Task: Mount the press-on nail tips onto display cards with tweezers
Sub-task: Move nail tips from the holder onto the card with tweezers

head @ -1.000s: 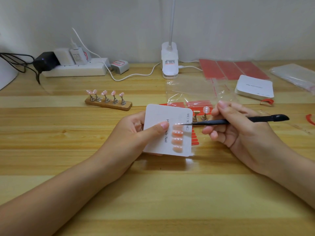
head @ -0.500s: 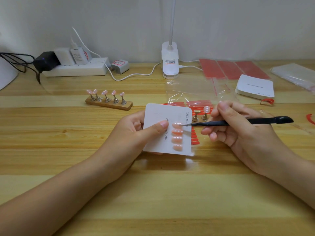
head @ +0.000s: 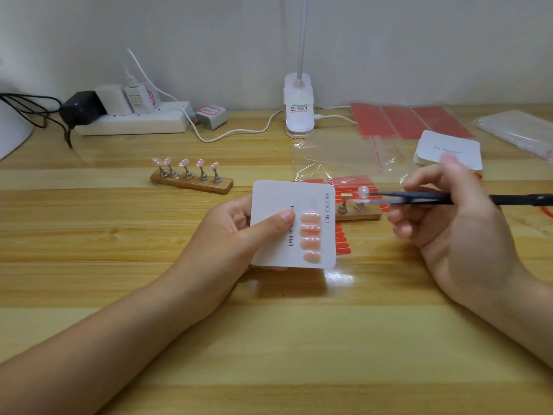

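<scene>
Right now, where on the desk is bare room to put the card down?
Bare wood lies in front of both hands, toward the near edge of the desk, and left of the left hand, below the wooden nail stand. Behind the card it is crowded.

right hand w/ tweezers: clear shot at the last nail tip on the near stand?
Probably yes. The tweezers held by the right hand already point at the nail tip on the wooden stand, tips beside it. The display card sits left, out of the path.
</scene>
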A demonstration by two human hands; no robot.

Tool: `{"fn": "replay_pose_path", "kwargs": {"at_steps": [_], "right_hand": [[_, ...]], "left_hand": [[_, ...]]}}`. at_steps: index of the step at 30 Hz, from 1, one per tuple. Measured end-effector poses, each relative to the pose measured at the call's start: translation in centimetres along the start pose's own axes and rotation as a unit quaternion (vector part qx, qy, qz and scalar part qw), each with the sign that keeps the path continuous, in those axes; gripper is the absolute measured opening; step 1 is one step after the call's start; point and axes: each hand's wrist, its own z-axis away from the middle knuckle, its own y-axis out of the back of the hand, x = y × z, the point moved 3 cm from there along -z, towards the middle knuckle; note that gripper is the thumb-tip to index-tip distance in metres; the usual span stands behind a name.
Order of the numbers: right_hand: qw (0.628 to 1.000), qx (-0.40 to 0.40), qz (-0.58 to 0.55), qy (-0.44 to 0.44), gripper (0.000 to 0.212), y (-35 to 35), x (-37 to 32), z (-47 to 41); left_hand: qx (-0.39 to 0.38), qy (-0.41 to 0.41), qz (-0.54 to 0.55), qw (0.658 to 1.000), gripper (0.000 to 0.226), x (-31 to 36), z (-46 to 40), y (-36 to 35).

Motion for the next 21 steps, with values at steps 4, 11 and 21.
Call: {"fn": "replay_pose_path", "kwargs": {"at_steps": [4, 11, 21], "right_hand": [[0.997, 0.03, 0.062, 0.023, 0.063, 0.4, -0.2, 0.1], [0.961, -0.087, 0.234, 0.122, 0.023, -1.5, -0.1, 1.2], [0.963, -0.142, 0.199, 0.117, 0.026, -2.3, 0.7, 1.3]], "left_hand": [[0.015, 0.007, 0.008, 1.0, 0.022, 0.0, 0.0, 0.1], [0.003, 0.017, 0.011, 1.0, 0.027, 0.1, 0.0, -0.2], [-0.015, 0.013, -0.028, 0.999, 0.029, 0.1, 0.1, -0.6]]}}
